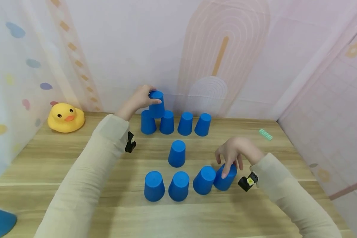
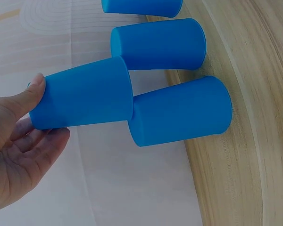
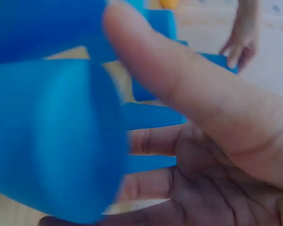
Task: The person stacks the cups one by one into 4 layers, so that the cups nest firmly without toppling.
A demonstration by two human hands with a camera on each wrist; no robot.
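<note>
Your left hand (image 1: 139, 98) pinched the top blue cup (image 1: 156, 104) perched on the back row, right hand (image 1: 233, 152) gripped a tilted front cup (image 1: 225, 177) w/ curled fingers; both likely light, stiff, smooth plastic, best held at sidewalls.

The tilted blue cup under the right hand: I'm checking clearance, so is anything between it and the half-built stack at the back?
Yes. From the tilted cup under the right hand, a lone upturned cup stands mid-table, roughly on the line to the back row.
</note>
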